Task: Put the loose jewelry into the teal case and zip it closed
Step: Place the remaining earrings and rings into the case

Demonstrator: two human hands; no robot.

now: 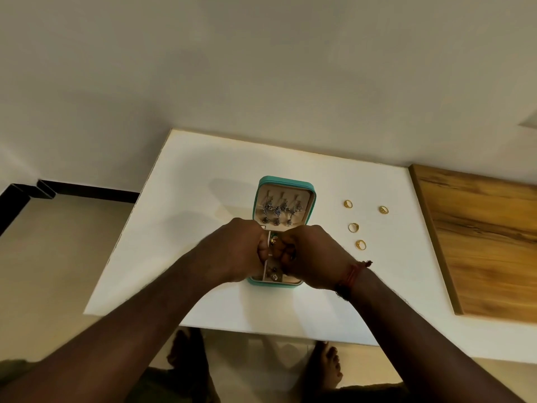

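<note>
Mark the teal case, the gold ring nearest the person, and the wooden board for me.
teal case [285, 181]: head view, on the far teal rim of the open lid.
nearest gold ring [360, 244]: head view, on its band.
wooden board [479, 237]: head view, middle of its top face.

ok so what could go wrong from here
Four gold rings lie loose on the table beside the right hand; its wrist could sweep them off. It and the left hand crowd the lower tray of the case, so small pieces there might get knocked out. Zipping early would leave the rings out.
</note>
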